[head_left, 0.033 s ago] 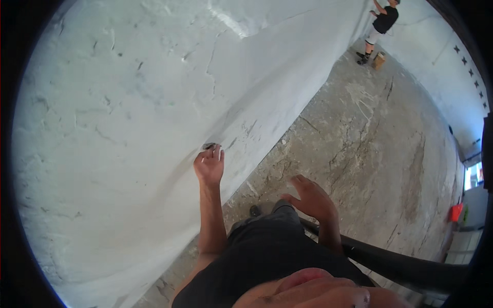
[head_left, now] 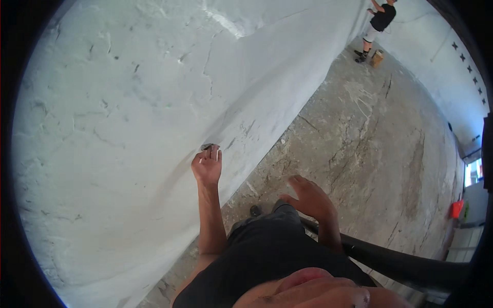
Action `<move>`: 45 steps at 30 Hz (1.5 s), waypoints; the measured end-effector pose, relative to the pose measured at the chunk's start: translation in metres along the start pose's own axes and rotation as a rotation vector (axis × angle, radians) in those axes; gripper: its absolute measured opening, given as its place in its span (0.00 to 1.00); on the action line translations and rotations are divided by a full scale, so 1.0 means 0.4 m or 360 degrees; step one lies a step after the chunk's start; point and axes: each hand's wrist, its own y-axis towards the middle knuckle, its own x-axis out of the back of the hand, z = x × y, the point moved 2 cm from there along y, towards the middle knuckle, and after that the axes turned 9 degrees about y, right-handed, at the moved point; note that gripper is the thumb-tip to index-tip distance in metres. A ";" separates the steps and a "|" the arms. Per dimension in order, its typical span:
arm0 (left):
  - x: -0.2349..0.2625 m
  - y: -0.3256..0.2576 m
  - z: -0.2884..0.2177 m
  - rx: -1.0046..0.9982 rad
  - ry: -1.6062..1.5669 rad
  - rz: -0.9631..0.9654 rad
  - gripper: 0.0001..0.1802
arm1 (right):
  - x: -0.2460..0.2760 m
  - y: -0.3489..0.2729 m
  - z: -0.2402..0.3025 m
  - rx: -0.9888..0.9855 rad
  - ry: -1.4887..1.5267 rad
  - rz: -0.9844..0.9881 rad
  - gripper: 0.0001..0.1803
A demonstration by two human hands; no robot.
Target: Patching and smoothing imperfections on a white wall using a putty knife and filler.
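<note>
Against the whitish wall [head_left: 128, 169], my left hand [head_left: 207, 168] is raised with its fingers curled toward the surface. At its fingertips is a small, flat, dark grey piece [head_left: 206, 147], pressed to or very near the wall; its kind is not clear, as the fingers cover much of it. Thin white strips show between the fingers. My right hand [head_left: 314, 201] hangs over the floor beside my thigh, thumb apart from the stretched fingers, with nothing seen in it.
The wall bears cracks, dents and dark marks. A worn concrete floor [head_left: 354, 149] runs along its foot. Far off, another person [head_left: 381, 20] in a black top faces the wall beside a brown box [head_left: 377, 59]. A red object [head_left: 456, 209] stands at far right.
The view has shifted very slightly, so the wall and the distant person sit a little further left. My hands keep nearly the same pose.
</note>
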 end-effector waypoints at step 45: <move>-0.033 -0.004 -0.015 0.0045 0.0184 0.0018 0.26 | -0.008 -0.021 0.026 0.0139 0.0310 0.0225 0.31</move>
